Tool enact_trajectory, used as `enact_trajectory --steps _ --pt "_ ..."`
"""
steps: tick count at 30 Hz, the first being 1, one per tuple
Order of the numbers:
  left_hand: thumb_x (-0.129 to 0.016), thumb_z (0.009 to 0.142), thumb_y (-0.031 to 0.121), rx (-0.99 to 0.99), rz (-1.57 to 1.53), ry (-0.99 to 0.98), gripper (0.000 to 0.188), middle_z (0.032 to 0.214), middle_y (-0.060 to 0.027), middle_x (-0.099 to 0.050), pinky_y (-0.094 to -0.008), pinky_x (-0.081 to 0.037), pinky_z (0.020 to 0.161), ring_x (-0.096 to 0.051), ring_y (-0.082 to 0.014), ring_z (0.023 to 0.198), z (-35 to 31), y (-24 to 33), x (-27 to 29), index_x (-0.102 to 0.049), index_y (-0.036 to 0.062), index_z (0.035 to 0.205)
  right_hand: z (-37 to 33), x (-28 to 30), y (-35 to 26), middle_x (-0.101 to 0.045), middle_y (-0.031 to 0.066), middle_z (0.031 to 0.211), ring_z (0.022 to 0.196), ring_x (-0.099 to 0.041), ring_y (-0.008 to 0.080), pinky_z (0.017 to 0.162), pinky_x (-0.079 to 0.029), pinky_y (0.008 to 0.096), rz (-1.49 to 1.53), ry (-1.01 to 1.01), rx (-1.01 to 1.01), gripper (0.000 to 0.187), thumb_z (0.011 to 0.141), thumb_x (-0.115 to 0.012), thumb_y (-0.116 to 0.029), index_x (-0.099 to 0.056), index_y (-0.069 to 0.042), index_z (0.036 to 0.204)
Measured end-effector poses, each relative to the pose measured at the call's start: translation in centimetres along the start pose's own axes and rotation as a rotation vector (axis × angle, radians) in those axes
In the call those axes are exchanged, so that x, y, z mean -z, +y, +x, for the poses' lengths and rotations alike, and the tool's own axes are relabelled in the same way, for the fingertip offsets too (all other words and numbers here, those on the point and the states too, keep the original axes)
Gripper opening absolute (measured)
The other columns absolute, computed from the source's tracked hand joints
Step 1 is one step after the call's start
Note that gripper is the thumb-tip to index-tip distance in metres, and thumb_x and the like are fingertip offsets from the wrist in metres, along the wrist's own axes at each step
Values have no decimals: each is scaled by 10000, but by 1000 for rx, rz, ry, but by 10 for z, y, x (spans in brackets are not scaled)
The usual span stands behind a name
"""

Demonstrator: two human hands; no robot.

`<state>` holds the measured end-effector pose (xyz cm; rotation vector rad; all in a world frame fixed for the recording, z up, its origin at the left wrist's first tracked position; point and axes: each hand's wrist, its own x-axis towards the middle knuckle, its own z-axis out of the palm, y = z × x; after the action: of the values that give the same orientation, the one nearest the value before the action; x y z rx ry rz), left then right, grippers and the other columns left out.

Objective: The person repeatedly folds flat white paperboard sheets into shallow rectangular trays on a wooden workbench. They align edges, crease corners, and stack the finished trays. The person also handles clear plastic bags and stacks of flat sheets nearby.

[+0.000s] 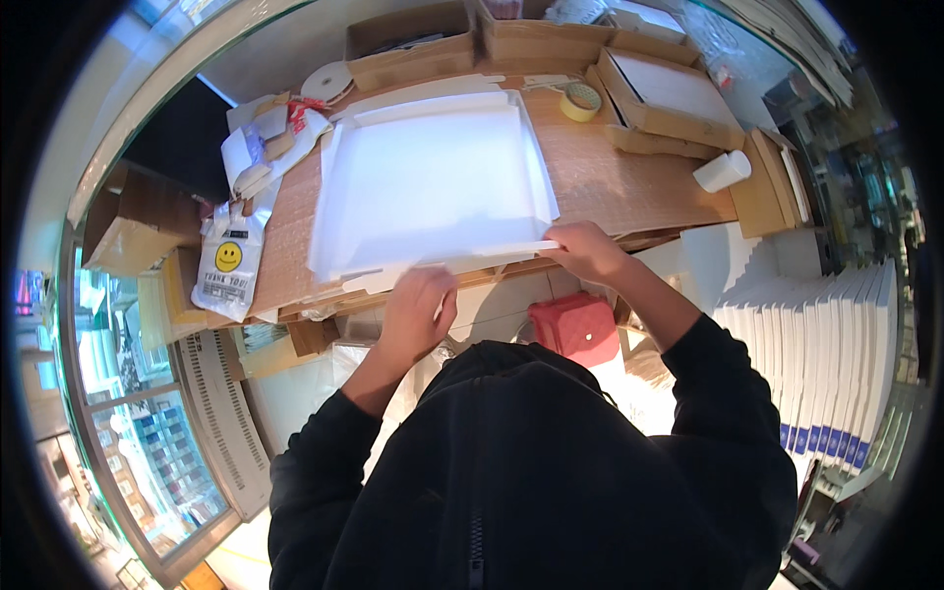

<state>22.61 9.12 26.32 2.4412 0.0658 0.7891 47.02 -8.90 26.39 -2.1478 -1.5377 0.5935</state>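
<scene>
A large white cardboard sheet (433,177) with folded-up edges lies flat on the wooden table in front of me. Its near edge forms a narrow raised wall along the table's front. My right hand (587,254) is closed on the right end of that near edge, thumb and fingers pinching the white cardboard. At the near edge, left of the middle, my left hand (421,310) is palm down and slightly smeared by motion. Its thumb shows apart, but the fingertips are hard to make out against the cardboard.
On the table (629,197) are a yellow tape roll (580,101), a white cylinder (723,171), a white reel (327,83) and a plastic bag (231,261). Cardboard boxes (669,98) line the back. A red bag (575,329) sits below; stacked white panels (816,344) stand right.
</scene>
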Motion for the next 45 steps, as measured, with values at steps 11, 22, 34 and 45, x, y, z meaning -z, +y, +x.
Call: enact_trajectory --steps 11,22,34,45 --pt "-489 955 33 588 -605 438 271 1063 -125 -603 -286 -494 814 -597 -170 915 -37 -53 88 -487 -21 1221 -26 29 -8 -649 156 745 669 -618 223 628 -461 333 203 -84 -203 237 859 -628 -204 -640 14 952" --pt "-506 962 81 613 -720 189 226 965 -65 -625 -259 -481 781 -578 -118 836 -15 -105 106 -543 21 1177 -30 19 1 -657 168 733 641 -635 227 599 -470 314 262 -13 -152 207 868 -650 -174 -632 23 927" --pt "-437 1003 189 715 -938 -26 202 886 -82 -658 -294 -505 755 -621 -142 814 11 -79 124 -561 30 1018 -41 16 5 -674 124 772 693 -640 180 651 -488 294 364 120 -311 225 870 -638 -203 -640 13 931" --pt "-581 819 122 488 -4 -473 204 819 -201 -627 -451 -483 711 -604 -386 788 -21 -68 88 -567 30 1001 -28 11 32 -646 189 831 782 -635 351 670 -486 399 -31 105 -117 176 836 -609 -179 -638 -32 929"
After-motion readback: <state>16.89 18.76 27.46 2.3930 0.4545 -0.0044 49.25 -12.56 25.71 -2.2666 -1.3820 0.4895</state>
